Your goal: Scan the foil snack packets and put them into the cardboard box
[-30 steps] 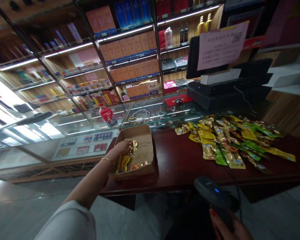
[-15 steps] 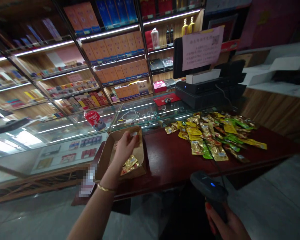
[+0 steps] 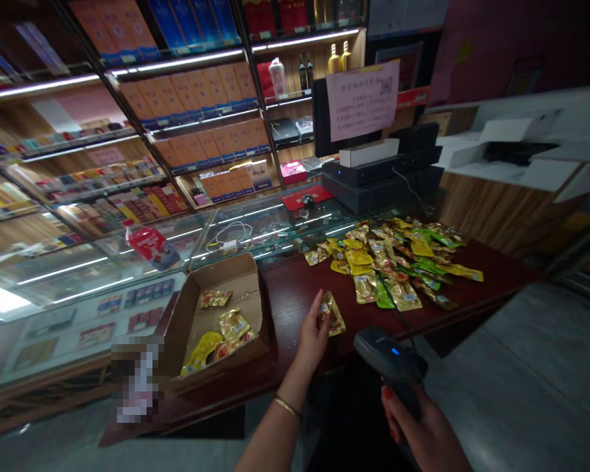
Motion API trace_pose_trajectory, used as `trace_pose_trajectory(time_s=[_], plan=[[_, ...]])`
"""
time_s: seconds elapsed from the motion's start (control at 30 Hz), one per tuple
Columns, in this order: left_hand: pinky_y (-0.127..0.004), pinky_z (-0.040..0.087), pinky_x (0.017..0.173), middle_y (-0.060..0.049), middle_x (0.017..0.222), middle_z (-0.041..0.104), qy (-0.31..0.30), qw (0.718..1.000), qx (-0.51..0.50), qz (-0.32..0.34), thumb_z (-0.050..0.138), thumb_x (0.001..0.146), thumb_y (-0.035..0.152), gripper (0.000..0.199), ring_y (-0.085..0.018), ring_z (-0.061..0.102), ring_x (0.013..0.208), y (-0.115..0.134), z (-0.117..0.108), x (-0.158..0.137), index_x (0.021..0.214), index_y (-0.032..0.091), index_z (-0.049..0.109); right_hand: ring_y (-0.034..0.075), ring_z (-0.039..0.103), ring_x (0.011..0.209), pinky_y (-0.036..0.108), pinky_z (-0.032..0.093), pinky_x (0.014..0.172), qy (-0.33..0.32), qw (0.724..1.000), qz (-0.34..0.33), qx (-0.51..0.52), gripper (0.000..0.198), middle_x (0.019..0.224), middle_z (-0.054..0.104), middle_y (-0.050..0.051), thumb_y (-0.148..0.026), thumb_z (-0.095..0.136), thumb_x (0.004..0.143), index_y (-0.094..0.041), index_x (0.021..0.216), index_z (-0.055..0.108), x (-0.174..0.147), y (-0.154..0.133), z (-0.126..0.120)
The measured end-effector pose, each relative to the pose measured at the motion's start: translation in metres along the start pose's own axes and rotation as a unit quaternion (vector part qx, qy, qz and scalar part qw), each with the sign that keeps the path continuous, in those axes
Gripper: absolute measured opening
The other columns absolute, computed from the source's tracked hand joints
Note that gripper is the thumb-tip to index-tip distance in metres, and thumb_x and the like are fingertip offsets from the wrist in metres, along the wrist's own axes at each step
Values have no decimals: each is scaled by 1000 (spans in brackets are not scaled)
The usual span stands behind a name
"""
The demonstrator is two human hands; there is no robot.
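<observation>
My left hand (image 3: 313, 333), with a gold bangle at the wrist, is over the dark red counter between the box and the pile. Its fingers are closed on a gold snack packet (image 3: 335, 316), which shows to their right. A black barcode scanner (image 3: 391, 357) with a blue light is gripped in my right hand (image 3: 417, 419) at the counter's front edge. To the left stands an open cardboard box (image 3: 250, 282) with several gold and yellow packets (image 3: 235, 324) in it. A heap of gold, yellow and green packets (image 3: 373, 259) lies to the right on the counter.
Behind the counter (image 3: 288, 295) runs a glass display case (image 3: 177, 288) with a red-labelled bottle (image 3: 152, 246) and a white cable (image 3: 231, 235) on it. A monitor (image 3: 324, 111) with a paper notice stands at the back. Shelves of boxed goods line the wall.
My left hand has come out of the cardboard box and moved right, now with a gold packet. My right hand still holds the scanner. The camera view has shifted to the right.
</observation>
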State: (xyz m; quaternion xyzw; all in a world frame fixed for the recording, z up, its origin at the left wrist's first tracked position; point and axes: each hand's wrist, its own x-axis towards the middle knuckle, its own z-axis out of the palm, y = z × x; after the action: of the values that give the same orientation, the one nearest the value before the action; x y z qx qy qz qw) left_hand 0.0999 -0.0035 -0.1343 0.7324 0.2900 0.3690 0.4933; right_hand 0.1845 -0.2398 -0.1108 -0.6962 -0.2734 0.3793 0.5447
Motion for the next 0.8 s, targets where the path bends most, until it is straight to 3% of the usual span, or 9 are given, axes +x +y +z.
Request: trace_pose_trajectory(time_s=[0.1,0.27,0.47,0.7,0.8], plan=[[-43,43,113,-11,142,64,-16,1000,19,20,61,92,24,49,-26,59,130,4,-1,1,141,21,61,15,54,52,26,46,59,-3,1000,-12,-14,51,53,54,-4,-73,56,86,-24,73,56,5,4,1],[-39,52,104,-11,138,67,-35,999,-23,-35,69,84,19,69,-24,67,118,5,2,3,150,18,49,15,53,52,26,44,56,-14,999,-12,-35,48,52,53,-5,-71,56,87,-24,74,56,7,-3,6],[-36,63,80,-12,114,78,-53,997,-28,-54,73,79,18,79,-22,75,85,2,3,1,153,14,45,16,55,53,26,44,55,-2,999,-7,-49,48,52,55,-4,-71,56,87,-24,78,59,8,-6,6],[-41,47,110,-10,144,63,-41,996,-56,-49,74,79,18,75,-26,63,125,4,1,4,150,19,50,16,56,52,26,46,56,-11,998,-11,-58,51,54,57,-3,-73,53,88,-23,80,61,9,-4,2],[-44,41,115,-10,147,60,-37,996,-67,-47,72,82,20,73,-27,59,131,3,0,4,151,20,48,16,56,52,25,46,57,5,998,-19,-59,51,53,55,-4,-73,53,88,-24,77,59,10,-5,3]])
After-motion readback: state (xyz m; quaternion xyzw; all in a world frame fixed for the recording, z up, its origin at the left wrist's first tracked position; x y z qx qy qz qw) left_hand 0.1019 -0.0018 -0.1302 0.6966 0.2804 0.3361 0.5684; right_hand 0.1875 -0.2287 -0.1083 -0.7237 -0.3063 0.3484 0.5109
